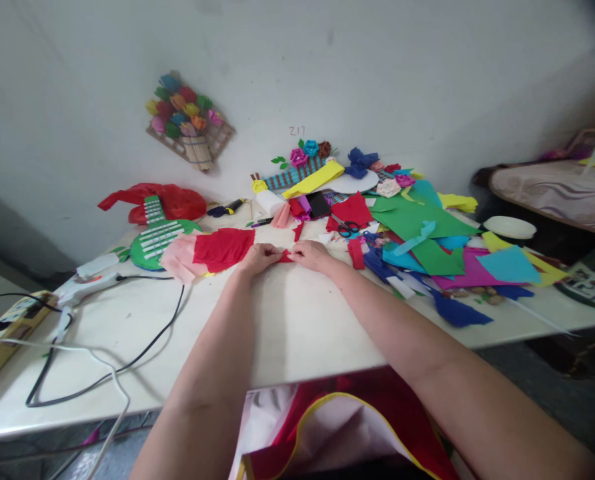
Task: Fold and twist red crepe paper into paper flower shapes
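Both hands meet over the middle of the white table, pinching one small piece of red crepe paper between them. My left hand has its fingers closed on the piece's left end. On the right end, the fingers of my right hand are pressed together. Just left of my left hand lies a larger red crepe sheet over a pale pink sheet. A narrow red strip lies to the right of my right hand. Black-handled scissors rest behind it on red paper.
Coloured paper scraps cover the table's right side, near a white bowl. At left are a green guitar-shaped craft, a glue gun, looping cables and a power strip. Pliers lie at the back.
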The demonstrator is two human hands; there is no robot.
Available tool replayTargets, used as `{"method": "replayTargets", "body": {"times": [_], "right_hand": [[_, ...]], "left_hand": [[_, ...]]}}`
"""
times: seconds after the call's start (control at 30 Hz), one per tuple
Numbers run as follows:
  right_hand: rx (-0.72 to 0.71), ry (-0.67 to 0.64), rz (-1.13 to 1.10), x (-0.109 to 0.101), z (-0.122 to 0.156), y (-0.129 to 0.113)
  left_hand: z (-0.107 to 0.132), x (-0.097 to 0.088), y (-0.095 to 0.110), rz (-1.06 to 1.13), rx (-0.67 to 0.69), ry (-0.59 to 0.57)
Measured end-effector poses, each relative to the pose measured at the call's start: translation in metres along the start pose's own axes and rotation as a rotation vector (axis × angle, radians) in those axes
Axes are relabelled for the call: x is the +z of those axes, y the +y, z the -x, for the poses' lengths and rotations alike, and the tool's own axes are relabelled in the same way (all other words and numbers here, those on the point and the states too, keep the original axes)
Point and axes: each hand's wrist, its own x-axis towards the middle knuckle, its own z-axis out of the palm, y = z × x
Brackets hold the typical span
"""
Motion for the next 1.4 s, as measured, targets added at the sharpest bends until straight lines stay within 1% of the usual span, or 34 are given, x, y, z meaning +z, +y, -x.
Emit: {"method": "replayTargets", "body": {"times": [0.2,0.5,0.67,0.77,0.83,0.93,1.0,1.13,1.23,1.4], "right_hand": [[0.019,0.017,0.024,0.000,0.001,-0.002],[0.096,0.025,0.021,0.002,-0.001,-0.002],[0.127,0.030,-0.008,0.004,-0.001,-0.003],[0.134,0.026,-0.063,0.006,-0.001,-0.003],[0.112,0.041,-0.071,0.008,-0.002,-0.003],[0.080,0.093,-0.017,0.010,-0.002,-0.003],[0.076,0.108,0.028,0.010,-0.002,-0.003],[0.079,0.052,0.078,0.009,-0.003,-0.001],[0.069,0.036,0.091,0.009,-0.004,-0.001],[0.057,0.023,0.076,0.007,-0.004,-0.002]], "left_hand": [[-0.001,0.000,-0.002,-0.044,0.022,-0.009],[0.001,-0.001,0.001,-0.096,0.047,-0.001],[0.000,0.000,0.003,-0.115,0.032,0.007],[-0.001,0.001,0.002,-0.148,0.043,0.026],[-0.002,0.003,0.000,-0.174,0.043,0.045],[-0.005,0.005,-0.003,-0.215,0.031,0.069],[-0.007,0.006,-0.006,-0.257,0.046,0.090],[-0.011,0.008,-0.012,-0.375,0.130,0.160],[-0.012,0.008,-0.012,-0.415,0.141,0.133],[-0.010,0.008,-0.005,-0.479,0.131,0.079]]}}
